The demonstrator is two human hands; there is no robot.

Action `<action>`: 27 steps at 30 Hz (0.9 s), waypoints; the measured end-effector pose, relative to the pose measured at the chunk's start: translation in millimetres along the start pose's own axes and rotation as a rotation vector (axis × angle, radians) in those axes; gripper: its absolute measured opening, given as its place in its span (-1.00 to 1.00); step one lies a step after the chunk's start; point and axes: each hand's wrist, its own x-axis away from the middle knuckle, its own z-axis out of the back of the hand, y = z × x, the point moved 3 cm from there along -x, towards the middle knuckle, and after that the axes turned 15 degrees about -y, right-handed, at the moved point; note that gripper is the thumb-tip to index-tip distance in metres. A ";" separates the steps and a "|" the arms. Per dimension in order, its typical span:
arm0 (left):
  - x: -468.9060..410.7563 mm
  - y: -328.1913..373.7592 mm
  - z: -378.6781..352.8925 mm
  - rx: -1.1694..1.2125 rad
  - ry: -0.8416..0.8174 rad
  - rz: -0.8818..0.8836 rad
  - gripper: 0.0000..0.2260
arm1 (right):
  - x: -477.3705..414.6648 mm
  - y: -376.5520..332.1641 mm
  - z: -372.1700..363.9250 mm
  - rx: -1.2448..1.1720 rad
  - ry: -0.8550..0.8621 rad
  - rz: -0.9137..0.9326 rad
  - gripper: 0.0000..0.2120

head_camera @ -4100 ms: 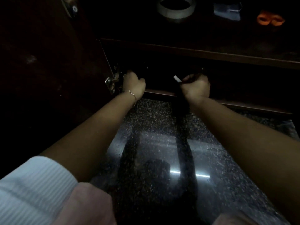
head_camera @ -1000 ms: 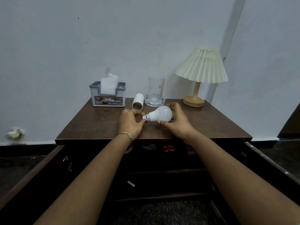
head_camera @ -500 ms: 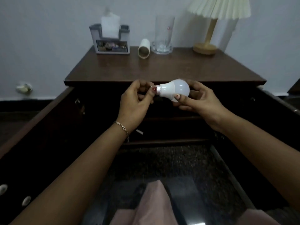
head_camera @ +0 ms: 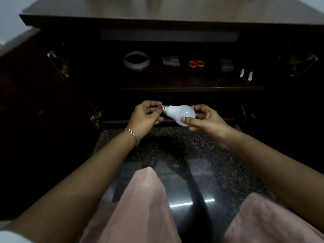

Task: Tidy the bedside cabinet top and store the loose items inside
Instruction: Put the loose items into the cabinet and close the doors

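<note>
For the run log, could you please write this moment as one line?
step: storing bulb | left hand: grips base | right hand: grips LED bulb globe | position: before open cabinet's lower shelf

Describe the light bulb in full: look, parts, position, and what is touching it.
The light bulb is white, with a rounded frosted dome that looks like plastic and a narrower metal base. It looks whole and is unlit. It lies roughly level, base to the left and dome to the right, held in the air in front of the open cabinet's lower shelf. The left hand pinches the base with its fingertips; the right hand cups the dome, thumb on its front. Nothing else touches it.
</note>
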 end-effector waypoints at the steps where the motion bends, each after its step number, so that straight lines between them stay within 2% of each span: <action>1: -4.5 -8.9 -1.9 0.004 -0.016 0.029 -0.81 | -6.8 8.9 2.0 0.020 0.021 -0.022 -0.51; 5: -22.7 -32.6 -9.7 0.010 -0.045 0.102 -0.68 | -35.5 35.7 8.4 0.020 0.120 -0.066 -0.51; 10: -45.1 -54.8 -19.1 -0.046 -0.057 0.190 -0.59 | -77.2 55.4 14.7 0.116 0.277 -0.019 -0.51; 15: -63.2 -65.9 -24.4 -0.410 -0.211 0.201 -0.51 | -109.4 53.2 19.3 0.241 0.385 0.027 -0.49; 18: -73.0 -67.0 -21.4 -0.839 -0.256 0.172 -0.48 | -130.1 54.2 22.5 0.243 0.439 0.022 -0.40; 20: -77.7 -69.4 -17.6 -1.043 -0.267 0.149 -0.45 | -141.8 57.2 23.3 0.246 0.460 0.004 -0.30; 24: -83.2 -79.0 -7.2 -1.263 -0.293 0.195 -0.44 | -158.2 58.7 21.4 0.286 0.464 0.002 -0.32; 27: -86.7 -82.3 -0.3 -1.329 -0.285 0.224 -0.45 | -167.3 57.7 19.8 0.281 0.443 -0.012 -0.35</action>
